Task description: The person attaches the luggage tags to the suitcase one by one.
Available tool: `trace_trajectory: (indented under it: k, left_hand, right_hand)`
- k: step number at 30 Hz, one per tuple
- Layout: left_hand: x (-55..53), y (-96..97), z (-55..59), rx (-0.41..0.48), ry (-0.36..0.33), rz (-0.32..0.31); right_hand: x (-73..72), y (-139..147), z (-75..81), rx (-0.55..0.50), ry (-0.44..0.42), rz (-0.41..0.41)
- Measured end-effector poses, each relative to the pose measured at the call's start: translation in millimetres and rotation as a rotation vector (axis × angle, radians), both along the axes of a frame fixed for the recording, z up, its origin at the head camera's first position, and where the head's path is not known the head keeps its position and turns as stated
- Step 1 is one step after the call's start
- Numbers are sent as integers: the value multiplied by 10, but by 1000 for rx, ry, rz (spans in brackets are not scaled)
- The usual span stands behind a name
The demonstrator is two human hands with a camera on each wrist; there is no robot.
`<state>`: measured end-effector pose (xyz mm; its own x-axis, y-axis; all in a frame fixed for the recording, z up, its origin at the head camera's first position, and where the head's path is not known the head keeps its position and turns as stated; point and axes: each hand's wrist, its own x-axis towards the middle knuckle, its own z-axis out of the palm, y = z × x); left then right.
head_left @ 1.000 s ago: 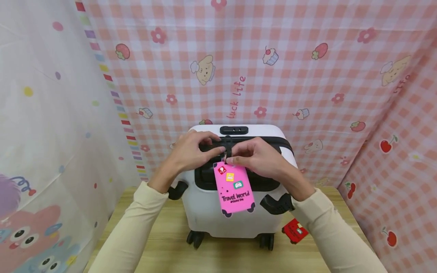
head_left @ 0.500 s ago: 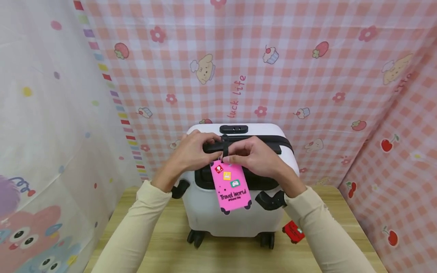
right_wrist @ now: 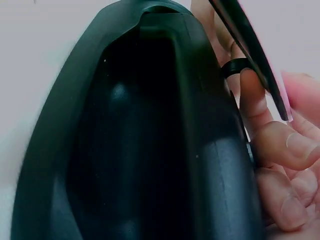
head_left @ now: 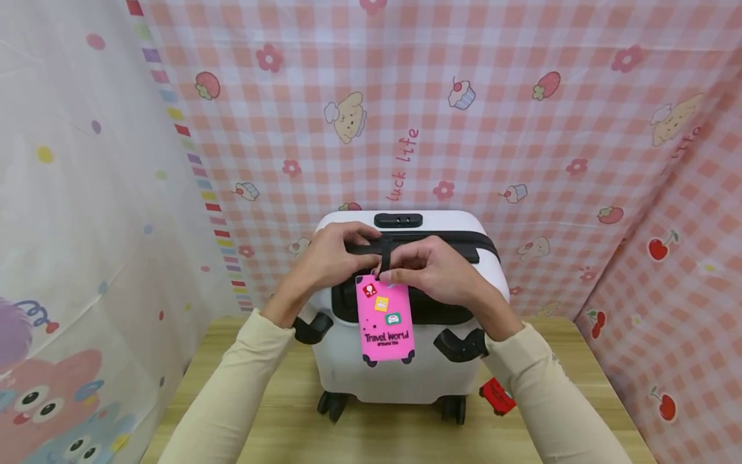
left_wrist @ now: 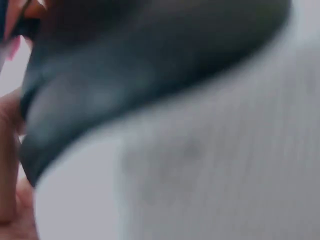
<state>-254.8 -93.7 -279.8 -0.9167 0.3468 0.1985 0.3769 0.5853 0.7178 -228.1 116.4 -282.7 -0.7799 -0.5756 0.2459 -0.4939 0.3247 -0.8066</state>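
A pink luggage tag [head_left: 385, 325] with "Travel World" lettering hangs in front of the white suitcase [head_left: 400, 374] in the head view. Its black strap [head_left: 386, 251] loops at the suitcase's black top handle [head_left: 452, 252]. My right hand [head_left: 437, 270] pinches the strap just above the tag with thumb and forefinger. From the left, my left hand [head_left: 333, 258] holds the strap beside the handle, thumb below and fingers above. The tag appears nearly edge-on in the right wrist view, close to curled fingers [right_wrist: 280, 145]. Black handle parts hide much of the left wrist view.
A red luggage tag [head_left: 497, 396] lies on the wooden table [head_left: 278, 425] by the suitcase's right front wheels [head_left: 453, 408]. A combination lock [head_left: 398, 220] sits on the suitcase top. Pink checked cloth [head_left: 400, 96] hangs behind, white printed cloth [head_left: 87, 225] at left.
The pink tag has shifted slightly left and swung from a slant to hang nearly straight. Both hands stay at the strap, with the right hand a little further left than before.
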Motion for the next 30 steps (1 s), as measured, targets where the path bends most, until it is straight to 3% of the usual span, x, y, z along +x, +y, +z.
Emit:
trace_trajectory:
  k: [8, 15, 24, 30]
  left_hand:
    - [-1, 3, 0, 143, -71, 5]
    - [1, 5, 30, 168, -151, 54]
    - [13, 53, 36, 186, -167, 168]
    - [13, 87, 22, 192, -129, 169]
  right_hand:
    - [-7, -3, 7, 7, -29, 19]
    - [3, -13, 6, -3, -25, 38]
    - [44, -40, 10, -11, 14, -1]
    - [75, -55, 18, 14, 33, -26]
